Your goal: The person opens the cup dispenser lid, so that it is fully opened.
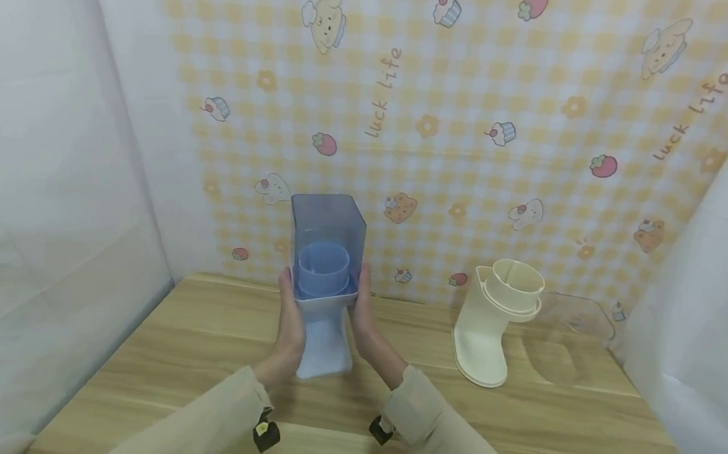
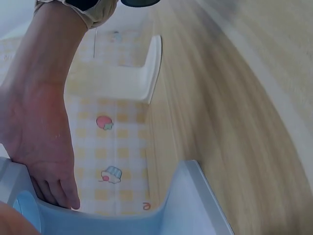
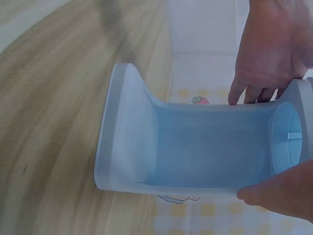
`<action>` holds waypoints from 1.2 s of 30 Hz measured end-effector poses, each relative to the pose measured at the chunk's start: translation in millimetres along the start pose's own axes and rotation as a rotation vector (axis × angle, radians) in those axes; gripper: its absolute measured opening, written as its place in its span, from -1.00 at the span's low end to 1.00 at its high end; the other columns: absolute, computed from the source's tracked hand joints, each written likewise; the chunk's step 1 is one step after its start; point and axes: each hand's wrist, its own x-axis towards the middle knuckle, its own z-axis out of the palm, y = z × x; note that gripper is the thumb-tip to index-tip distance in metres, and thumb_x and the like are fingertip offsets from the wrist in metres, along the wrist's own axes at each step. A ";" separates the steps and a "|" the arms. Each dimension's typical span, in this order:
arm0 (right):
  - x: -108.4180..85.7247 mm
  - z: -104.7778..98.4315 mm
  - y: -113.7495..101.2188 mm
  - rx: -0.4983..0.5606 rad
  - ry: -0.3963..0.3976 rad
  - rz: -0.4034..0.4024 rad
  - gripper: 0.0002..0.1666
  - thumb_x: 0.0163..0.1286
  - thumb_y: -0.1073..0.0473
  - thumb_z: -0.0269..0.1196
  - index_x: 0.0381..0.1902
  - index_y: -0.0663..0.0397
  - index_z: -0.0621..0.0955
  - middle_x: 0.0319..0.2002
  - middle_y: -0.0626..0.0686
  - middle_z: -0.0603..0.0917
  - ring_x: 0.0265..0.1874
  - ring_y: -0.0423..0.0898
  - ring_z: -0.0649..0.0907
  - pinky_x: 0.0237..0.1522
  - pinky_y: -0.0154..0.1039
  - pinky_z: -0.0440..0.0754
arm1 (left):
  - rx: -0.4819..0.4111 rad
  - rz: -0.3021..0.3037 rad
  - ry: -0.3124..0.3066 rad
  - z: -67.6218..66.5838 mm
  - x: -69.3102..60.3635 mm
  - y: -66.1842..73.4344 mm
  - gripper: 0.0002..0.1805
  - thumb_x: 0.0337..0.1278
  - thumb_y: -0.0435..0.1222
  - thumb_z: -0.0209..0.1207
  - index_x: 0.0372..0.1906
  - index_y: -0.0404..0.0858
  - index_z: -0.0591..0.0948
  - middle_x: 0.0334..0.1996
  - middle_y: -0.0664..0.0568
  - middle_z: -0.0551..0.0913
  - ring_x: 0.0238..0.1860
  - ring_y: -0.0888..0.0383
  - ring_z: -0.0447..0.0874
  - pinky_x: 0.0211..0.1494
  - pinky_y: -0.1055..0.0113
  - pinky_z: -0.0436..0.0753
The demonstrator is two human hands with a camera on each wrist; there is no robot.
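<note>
A light-blue dispenser-like stand (image 1: 324, 345) rises upright on the wooden table, with a flat foot and a round collar (image 1: 324, 266) at its top. Over the collar sits a clear boxy tank (image 1: 329, 213). My left hand (image 1: 292, 328) grips the upper part from the left side, and my right hand (image 1: 367, 320) holds it from the right. In the right wrist view the stand's hollow front (image 3: 210, 147) shows between the hands, a thumb (image 3: 279, 191) at its edge. The fingers behind the stand are partly hidden.
At the right stands a similar cream stand (image 1: 484, 336) with a round collar. A clear tank (image 1: 563, 342) lies behind and beside it. A checkered cloth (image 1: 445, 169) hangs behind the wooden table (image 1: 220, 344), with white sheets (image 1: 42, 159) at the sides.
</note>
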 end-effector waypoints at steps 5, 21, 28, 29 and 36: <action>-17.8 -5.0 -2.4 -0.021 0.000 0.032 -0.21 0.54 -0.39 -0.59 0.61 -0.29 -0.04 0.59 -0.03 0.05 0.60 0.05 0.00 0.57 0.18 -0.16 | -0.037 -0.017 -0.047 2.9 -12.0 0.0 -0.03 0.20 0.49 -0.76 0.62 0.08 -0.23 0.60 -0.07 -0.06 0.58 -0.10 -0.10 0.60 -0.09 -0.08; -80.8 -34.2 -16.6 0.040 -0.011 0.008 -0.17 0.58 -0.36 -0.52 0.56 -0.02 0.08 0.52 0.12 0.17 0.54 0.13 0.11 0.55 0.23 -0.08 | -0.063 0.107 -0.253 18.1 -87.0 -3.8 -0.34 0.40 0.23 -0.84 0.56 0.27 -0.35 0.18 -0.22 0.40 -0.05 0.03 0.63 -0.04 0.13 0.68; -88.5 -42.5 -21.8 0.005 -0.085 -0.007 -0.22 0.60 -0.30 -0.54 0.58 -0.06 0.05 0.54 0.08 0.14 0.57 0.09 0.05 0.55 0.23 -0.12 | 0.028 0.146 -0.273 1.0 -84.9 -7.2 -0.25 0.43 0.21 -0.77 0.59 0.00 -0.41 0.53 -0.25 -0.07 0.46 -0.30 0.08 0.45 -0.27 0.21; -89.3 -43.4 -23.1 0.009 -0.066 -0.003 -0.23 0.61 -0.27 -0.53 0.58 -0.03 0.07 0.55 0.09 0.14 0.58 0.10 0.05 0.56 0.23 -0.12 | 0.042 0.160 -0.269 -4.2 -80.8 -9.4 -0.22 0.45 0.21 -0.75 0.60 -0.09 -0.36 0.57 -0.27 -0.13 0.52 -0.31 -0.06 0.51 -0.32 0.04; -105.2 -48.5 -59.1 0.014 0.079 -0.136 -0.14 0.63 -0.25 -0.36 0.56 0.29 -0.07 0.59 0.23 0.00 0.59 0.13 0.00 0.60 0.06 -0.13 | 0.221 0.351 -0.386 -40.3 -37.1 -36.0 -0.22 0.56 0.13 -0.57 0.59 -0.30 -0.23 0.58 -0.33 -0.13 0.57 -0.34 -0.20 0.57 -0.25 -0.11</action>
